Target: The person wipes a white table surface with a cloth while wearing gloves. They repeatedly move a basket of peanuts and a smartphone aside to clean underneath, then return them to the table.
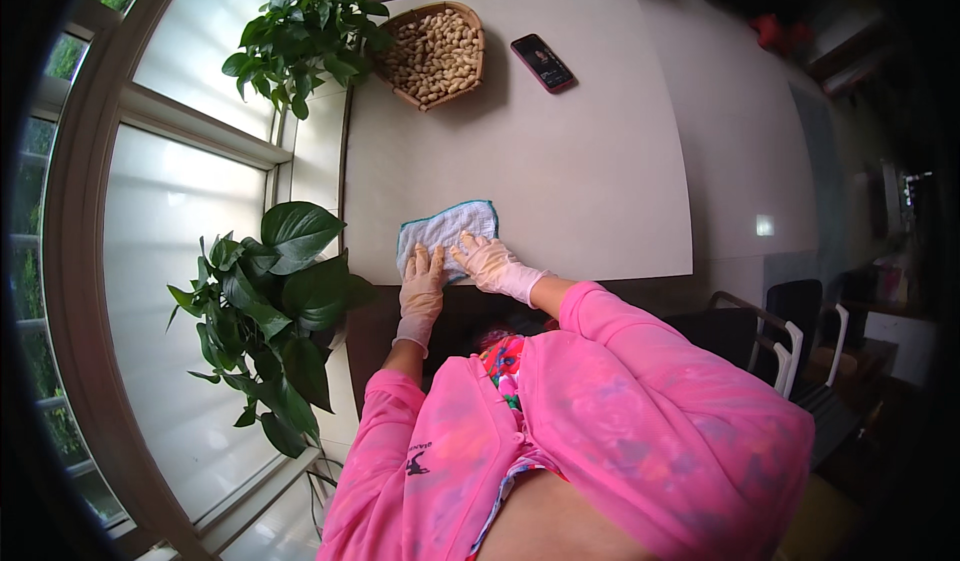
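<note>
A pale cleaning cloth (445, 225) with a teal edge lies flat on the white table (590, 191), close to its near left corner. My left hand (422, 286), in a thin clear glove, rests on the cloth's near left part with its fingers stretched out. Beside it my right hand (490, 264), gloved the same way, lies on the cloth's near right part, fingers extended and pointing left. Both palms face down, and neither hand grips the cloth. The cloth under the fingers is hidden.
At the far left of the table stands a wicker basket (388, 69) of peanuts (436, 57). A phone (543, 63) with a lit screen lies right of it. Leafy plants (300, 46) line the window side, one (290, 291) near my left arm. Chairs (790, 331) stand at right.
</note>
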Demonstrator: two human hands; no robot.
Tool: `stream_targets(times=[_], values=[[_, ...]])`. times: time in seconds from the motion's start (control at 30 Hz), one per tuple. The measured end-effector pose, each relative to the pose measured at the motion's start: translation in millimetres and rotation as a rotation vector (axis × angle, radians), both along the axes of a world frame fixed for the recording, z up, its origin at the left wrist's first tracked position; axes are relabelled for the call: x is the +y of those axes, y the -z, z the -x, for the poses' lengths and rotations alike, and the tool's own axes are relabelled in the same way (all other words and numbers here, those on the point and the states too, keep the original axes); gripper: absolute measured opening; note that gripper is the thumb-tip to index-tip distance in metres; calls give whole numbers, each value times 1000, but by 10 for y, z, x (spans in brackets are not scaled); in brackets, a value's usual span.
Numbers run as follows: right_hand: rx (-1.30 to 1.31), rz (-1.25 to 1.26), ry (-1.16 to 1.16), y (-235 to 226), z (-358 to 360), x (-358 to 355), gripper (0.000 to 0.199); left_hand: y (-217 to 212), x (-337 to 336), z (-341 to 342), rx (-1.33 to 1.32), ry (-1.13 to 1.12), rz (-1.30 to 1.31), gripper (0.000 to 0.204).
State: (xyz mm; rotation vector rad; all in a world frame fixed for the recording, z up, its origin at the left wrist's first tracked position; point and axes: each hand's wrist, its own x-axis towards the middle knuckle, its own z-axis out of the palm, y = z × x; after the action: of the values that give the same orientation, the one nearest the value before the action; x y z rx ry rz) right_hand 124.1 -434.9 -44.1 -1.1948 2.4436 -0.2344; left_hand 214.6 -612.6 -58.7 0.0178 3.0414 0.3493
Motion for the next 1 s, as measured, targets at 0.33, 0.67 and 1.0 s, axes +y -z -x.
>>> stream_targets(times=[0.33,0.67,1.0], values=[[106,102,158,124,-107,900,37,-52,576,381,-185,186,79,55],[113,72,588,55,-208,2905,31,-234,2145,1199,-72,1106,-27,52],[275,132,542,-10,65,2536,39,28,2294,1259,-60,461,-728,47]])
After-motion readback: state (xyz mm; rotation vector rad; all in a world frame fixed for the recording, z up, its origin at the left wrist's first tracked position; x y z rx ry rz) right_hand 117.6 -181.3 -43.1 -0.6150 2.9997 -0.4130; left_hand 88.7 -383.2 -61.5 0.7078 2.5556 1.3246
